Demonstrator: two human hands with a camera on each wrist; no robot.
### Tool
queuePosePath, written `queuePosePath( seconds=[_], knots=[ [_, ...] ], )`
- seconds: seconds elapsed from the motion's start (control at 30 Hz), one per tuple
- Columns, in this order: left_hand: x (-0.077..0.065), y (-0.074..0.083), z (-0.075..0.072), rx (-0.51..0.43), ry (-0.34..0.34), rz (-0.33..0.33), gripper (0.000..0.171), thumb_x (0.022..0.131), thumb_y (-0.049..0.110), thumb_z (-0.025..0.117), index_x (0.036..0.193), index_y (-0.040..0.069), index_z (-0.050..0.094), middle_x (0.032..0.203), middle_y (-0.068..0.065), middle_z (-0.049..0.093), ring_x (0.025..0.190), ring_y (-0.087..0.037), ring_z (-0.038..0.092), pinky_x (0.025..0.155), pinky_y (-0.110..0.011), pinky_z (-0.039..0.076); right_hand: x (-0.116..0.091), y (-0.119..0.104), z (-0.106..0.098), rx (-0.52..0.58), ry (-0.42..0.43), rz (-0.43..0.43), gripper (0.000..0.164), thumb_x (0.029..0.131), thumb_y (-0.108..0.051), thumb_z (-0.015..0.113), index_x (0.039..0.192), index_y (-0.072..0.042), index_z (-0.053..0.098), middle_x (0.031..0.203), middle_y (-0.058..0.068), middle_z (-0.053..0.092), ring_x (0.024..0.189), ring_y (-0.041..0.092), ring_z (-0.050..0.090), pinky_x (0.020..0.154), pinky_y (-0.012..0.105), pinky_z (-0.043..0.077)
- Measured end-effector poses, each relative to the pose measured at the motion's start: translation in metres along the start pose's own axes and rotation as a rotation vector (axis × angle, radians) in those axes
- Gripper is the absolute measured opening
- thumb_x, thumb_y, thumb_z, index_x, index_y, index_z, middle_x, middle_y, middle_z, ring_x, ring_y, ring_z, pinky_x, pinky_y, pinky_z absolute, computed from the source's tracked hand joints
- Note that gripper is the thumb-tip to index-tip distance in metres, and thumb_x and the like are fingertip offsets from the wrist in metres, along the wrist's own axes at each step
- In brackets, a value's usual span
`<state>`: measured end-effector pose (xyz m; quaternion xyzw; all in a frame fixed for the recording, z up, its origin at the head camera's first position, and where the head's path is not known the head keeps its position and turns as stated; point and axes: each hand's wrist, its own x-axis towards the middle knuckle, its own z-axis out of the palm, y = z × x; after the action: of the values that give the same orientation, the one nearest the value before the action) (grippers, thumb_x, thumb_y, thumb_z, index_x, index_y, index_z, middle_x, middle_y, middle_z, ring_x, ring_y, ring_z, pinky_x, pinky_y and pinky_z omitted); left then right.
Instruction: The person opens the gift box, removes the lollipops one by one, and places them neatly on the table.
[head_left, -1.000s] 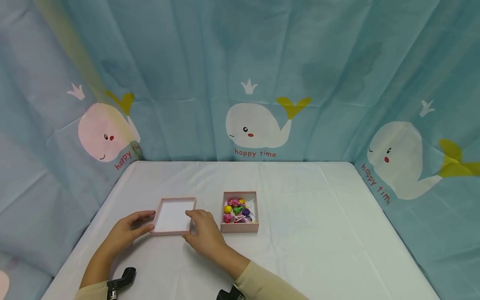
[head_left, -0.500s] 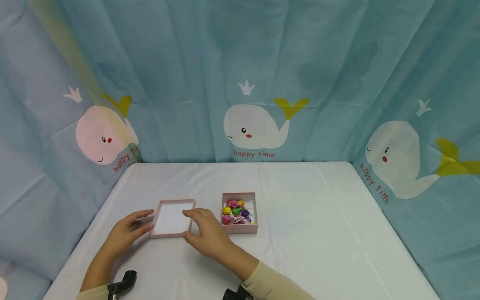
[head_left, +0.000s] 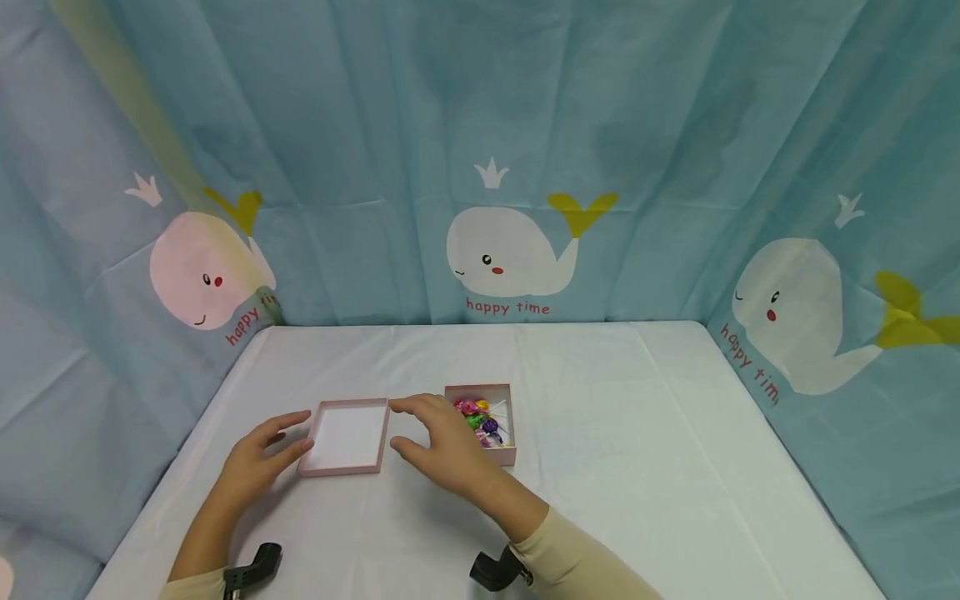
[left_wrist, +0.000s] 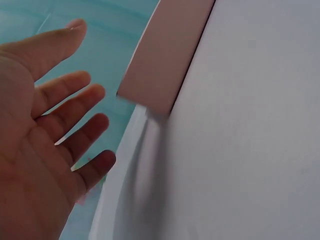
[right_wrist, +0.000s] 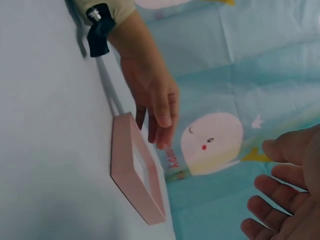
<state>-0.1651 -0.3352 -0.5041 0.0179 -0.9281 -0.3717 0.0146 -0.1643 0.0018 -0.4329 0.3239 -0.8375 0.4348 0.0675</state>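
Observation:
A shallow square pink box lid (head_left: 347, 436) with a white inside lies hollow side up on the white table. My left hand (head_left: 258, 462) is at its left edge, fingers spread; in the left wrist view a gap shows between the fingers and the pink side wall (left_wrist: 160, 55). Just off the lid's right edge is my right hand (head_left: 446, 446), thumb and fingers apart with nothing between them. Behind that hand stands a pink box (head_left: 501, 457), partly hidden by it. Wrapped lollipops (head_left: 480, 417) in several colours lie inside the box.
A white cloth covers the table (head_left: 637, 467). Blue curtains (head_left: 360, 167) with printed whales hang at the back and both sides. A black wrist-camera mount sits on each forearm, the right one (head_left: 498, 571) low over the cloth.
My right hand has drawn off the lid to the right and now overlaps the lollipop box. My left hand has barely shifted, and the lid stays put.

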Motion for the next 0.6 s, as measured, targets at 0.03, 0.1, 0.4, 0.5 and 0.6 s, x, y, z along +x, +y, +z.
queuePosePath(
  seconds=[0.03,0.1,0.4,0.5,0.6],
  knots=[
    [0.0,0.002,0.001,0.0,0.006,0.009,0.065,0.095,0.049,0.07,0.149,0.016,0.054,0.156,-0.025,0.044,0.135,-0.057,0.044,0.102,-0.075,0.041,0.0,0.001,-0.003,0.006,0.005,0.001,0.044,0.097,-0.023,0.073,0.139,-0.015,0.063,0.138,-0.004,0.064,0.131,0.012,0.056,0.11,0.032,0.049],
    [0.001,0.006,0.003,-0.006,0.015,0.025,0.064,0.095,0.048,0.071,0.149,0.016,0.054,0.156,-0.025,0.044,0.134,-0.056,0.045,0.101,-0.075,0.042,0.0,0.003,-0.009,0.011,0.007,0.006,0.043,0.097,-0.023,0.073,0.138,-0.015,0.063,0.138,-0.004,0.064,0.131,0.013,0.056,0.109,0.032,0.049],
    [0.0,0.032,0.011,-0.053,-0.001,0.084,0.062,0.096,0.042,0.073,0.15,0.019,0.053,0.158,-0.021,0.044,0.135,-0.053,0.046,0.101,-0.074,0.044,0.001,0.008,-0.029,-0.015,0.018,0.015,0.041,0.096,-0.022,0.075,0.135,-0.015,0.066,0.135,-0.005,0.066,0.131,0.012,0.056,0.109,0.032,0.05],
    [-0.001,0.043,0.016,-0.064,0.008,0.106,0.061,0.096,0.042,0.073,0.149,0.019,0.054,0.157,-0.019,0.045,0.135,-0.05,0.047,0.104,-0.072,0.043,0.001,0.01,-0.035,0.004,0.014,0.024,0.041,0.095,-0.021,0.075,0.135,-0.013,0.066,0.134,-0.004,0.067,0.13,0.013,0.056,0.108,0.032,0.05],
    [-0.003,0.056,0.023,-0.077,0.005,0.121,0.06,0.095,0.044,0.072,0.148,0.022,0.054,0.156,-0.016,0.047,0.136,-0.047,0.048,0.106,-0.07,0.042,0.0,0.014,-0.042,0.012,0.016,0.034,0.04,0.095,-0.02,0.075,0.134,-0.014,0.067,0.134,-0.003,0.067,0.13,0.013,0.055,0.108,0.033,0.05]
  ],
)
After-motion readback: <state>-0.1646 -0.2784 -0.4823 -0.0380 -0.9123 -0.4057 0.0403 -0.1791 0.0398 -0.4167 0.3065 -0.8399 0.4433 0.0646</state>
